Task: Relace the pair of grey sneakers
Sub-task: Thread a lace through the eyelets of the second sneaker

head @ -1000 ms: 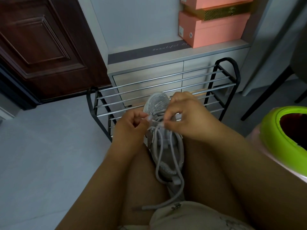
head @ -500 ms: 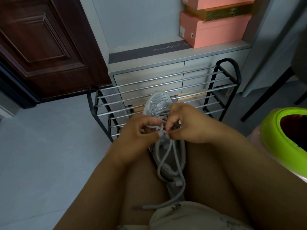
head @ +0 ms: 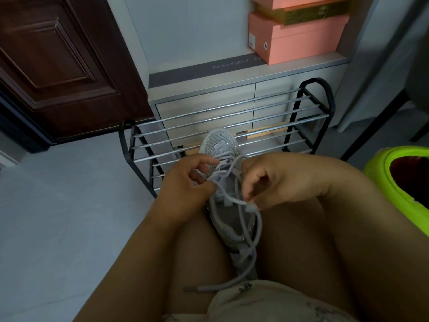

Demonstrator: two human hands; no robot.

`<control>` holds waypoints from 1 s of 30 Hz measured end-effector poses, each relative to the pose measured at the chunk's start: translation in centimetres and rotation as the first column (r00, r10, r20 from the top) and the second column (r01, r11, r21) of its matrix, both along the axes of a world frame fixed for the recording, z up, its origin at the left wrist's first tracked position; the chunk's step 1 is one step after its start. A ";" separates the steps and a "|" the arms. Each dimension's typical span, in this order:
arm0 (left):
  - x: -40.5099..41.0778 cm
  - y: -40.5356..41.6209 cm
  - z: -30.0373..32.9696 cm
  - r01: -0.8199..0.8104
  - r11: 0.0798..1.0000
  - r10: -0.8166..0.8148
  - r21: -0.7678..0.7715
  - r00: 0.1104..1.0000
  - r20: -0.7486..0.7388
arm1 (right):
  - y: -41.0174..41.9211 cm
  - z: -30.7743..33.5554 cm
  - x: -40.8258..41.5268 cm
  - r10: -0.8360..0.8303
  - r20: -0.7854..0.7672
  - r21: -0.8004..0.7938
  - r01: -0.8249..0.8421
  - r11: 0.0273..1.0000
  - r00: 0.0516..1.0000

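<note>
Sneaker [head: 220,145] glittery grey mesh; R hand [head: 274,182] pinches round lace [head: 236,202].

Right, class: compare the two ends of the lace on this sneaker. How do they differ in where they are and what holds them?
1. One lace end is pinched by the right hand above the sneaker; the other lace end is held by nothing.
2. The pinched end sits beside the tongue; the loose end trails down near the shorts.

Both are grey and belong to the same lace.
</note>
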State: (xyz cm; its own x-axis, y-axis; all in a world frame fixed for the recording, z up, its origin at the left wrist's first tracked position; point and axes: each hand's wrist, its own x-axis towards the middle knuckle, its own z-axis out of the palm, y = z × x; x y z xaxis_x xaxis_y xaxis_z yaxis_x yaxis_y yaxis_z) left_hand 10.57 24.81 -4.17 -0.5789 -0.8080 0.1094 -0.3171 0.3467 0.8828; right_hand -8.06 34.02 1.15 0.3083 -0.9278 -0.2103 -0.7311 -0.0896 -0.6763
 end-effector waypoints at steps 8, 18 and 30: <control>0.1 0.0 0.4 0.026 1.000 -0.026 0.001 1.000 0.008 | -1.6 -1.9 3.5 -0.179 -0.432 -0.318 0.036 0.947 0.884; -0.3 0.1 1.0 0.112 0.993 -0.111 -0.040 0.993 0.035 | -1.8 -2.0 -0.5 -0.420 0.101 -0.320 0.429 0.845 0.902; -2.8 0.4 -0.1 0.132 0.943 -0.017 -0.304 0.935 0.355 | -1.9 -3.2 -0.2 -0.420 -0.010 -0.168 0.413 0.895 0.907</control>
